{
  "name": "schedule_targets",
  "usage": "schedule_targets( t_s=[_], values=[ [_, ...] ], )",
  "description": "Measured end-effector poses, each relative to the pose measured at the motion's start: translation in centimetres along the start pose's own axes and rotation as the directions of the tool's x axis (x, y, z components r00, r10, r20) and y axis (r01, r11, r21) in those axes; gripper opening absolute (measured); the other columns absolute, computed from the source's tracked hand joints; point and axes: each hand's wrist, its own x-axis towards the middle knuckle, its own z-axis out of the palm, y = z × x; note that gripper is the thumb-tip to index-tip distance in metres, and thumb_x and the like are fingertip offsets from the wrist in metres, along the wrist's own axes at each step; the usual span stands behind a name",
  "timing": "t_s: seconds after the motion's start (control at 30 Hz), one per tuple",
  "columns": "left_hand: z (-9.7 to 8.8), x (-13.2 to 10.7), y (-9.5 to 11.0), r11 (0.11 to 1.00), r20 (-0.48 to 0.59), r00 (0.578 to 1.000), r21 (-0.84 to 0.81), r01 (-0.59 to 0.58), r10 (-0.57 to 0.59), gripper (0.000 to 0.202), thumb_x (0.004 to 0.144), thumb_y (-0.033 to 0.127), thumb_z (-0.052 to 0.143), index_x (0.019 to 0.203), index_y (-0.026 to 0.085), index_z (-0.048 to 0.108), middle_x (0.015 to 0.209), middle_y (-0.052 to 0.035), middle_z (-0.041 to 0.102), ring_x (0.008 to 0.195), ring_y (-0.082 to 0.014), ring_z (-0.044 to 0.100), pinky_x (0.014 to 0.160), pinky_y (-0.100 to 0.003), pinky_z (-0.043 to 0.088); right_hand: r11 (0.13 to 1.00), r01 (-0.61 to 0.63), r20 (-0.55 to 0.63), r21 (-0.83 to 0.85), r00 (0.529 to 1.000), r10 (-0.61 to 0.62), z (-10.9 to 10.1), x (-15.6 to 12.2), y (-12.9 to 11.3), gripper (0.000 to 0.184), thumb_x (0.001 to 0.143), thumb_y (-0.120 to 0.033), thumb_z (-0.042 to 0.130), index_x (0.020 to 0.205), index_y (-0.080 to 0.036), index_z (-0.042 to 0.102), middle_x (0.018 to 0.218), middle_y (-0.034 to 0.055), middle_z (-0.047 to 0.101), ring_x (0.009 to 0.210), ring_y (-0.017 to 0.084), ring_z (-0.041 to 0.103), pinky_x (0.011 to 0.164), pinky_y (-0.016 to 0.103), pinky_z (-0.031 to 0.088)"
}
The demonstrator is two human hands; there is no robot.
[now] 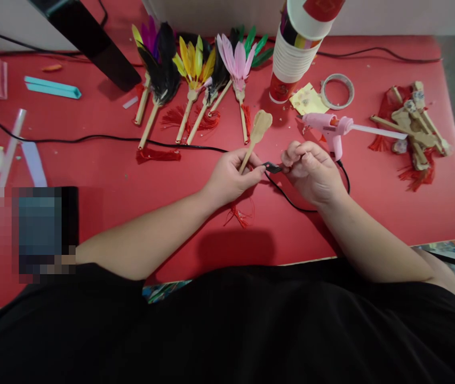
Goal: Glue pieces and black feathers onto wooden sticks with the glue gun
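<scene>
My left hand (229, 173) is closed around the handle of a flat wooden paddle (261, 127), whose wider, lobed head points up and away from me. A red tassel (238, 215) hangs below that hand. Between my hands is a small black piece (273, 168), perhaps a feather. Its left end meets my left thumb and its right end is at the curled fingertips of my right hand (313, 173), which is closed in a pinch. Just beyond the right hand lies a pink glue gun (329, 125) with a white glue stick in its back.
Several feathered sticks (193, 64) with red tassels lie at the back. Stacked paper cups (294, 58), a tape roll (337, 92) and yellow paper (309, 100) are behind the glue gun. Wooden pieces (415, 128) are piled right. A black cable (91, 137) crosses the red table.
</scene>
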Motion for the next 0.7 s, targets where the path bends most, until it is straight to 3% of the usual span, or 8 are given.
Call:
schedule_targets(
  t_s=[0.13, 0.37, 0.5, 0.7],
  values=[
    [0.1, 0.0, 0.0, 1.000, -0.007, 1.000, -0.015, 0.009, -0.009, 0.033, 0.085, 0.028, 0.100, 0.083, 0.023, 0.067, 0.067, 0.0060, 0.055, 0.059, -0.0093, 0.042, 0.057, -0.024, 0.036, 0.999, -0.031, 0.000, -0.037, 1.000, 0.031, 0.2, 0.0, -0.5, 0.079, 0.076, -0.085, 0.116, 0.087, -0.030, 0.060, 0.089, -0.0020, 0.055, 0.085, 0.020, 0.059, 0.081, 0.037, 0.061],
    [0.5, -0.1, 0.4, 0.999, -0.024, 0.999, -0.043, 0.028, -0.029, 0.034, 0.082, 0.028, 0.099, 0.083, 0.023, 0.066, 0.069, 0.0062, 0.058, 0.060, -0.0090, 0.047, 0.060, -0.024, 0.050, 0.998, -0.038, 0.049, -0.040, 0.998, 0.040, 0.2, 0.1, -1.6, 0.072, 0.092, -0.083, 0.100, 0.085, -0.032, 0.048, 0.083, -0.0005, 0.044, 0.081, 0.025, 0.055, 0.081, 0.046, 0.068],
    [0.3, 0.0, 0.4, 0.999, -0.013, 0.999, -0.029, 0.037, -0.038, 0.034, 0.084, 0.026, 0.100, 0.083, 0.023, 0.066, 0.067, 0.0058, 0.058, 0.059, -0.0091, 0.048, 0.057, -0.023, 0.044, 0.996, -0.033, 0.018, -0.085, 0.999, 0.035, -0.1, 0.1, -1.5, 0.078, 0.088, -0.086, 0.099, 0.082, -0.033, 0.043, 0.079, 0.0000, 0.042, 0.076, 0.025, 0.049, 0.077, 0.048, 0.068],
    [0.0, 0.0, 0.4, 0.999, 0.009, 0.999, -0.014, 0.032, -0.032, 0.032, 0.084, 0.025, 0.099, 0.084, 0.023, 0.066, 0.068, 0.0060, 0.057, 0.059, -0.0089, 0.045, 0.058, -0.024, 0.040, 0.996, -0.029, 0.030, -0.080, 0.999, 0.031, -0.1, -0.1, -1.3, 0.071, 0.098, -0.083, 0.096, 0.085, -0.033, 0.046, 0.078, -0.0001, 0.047, 0.074, 0.025, 0.052, 0.074, 0.046, 0.065]
  ],
)
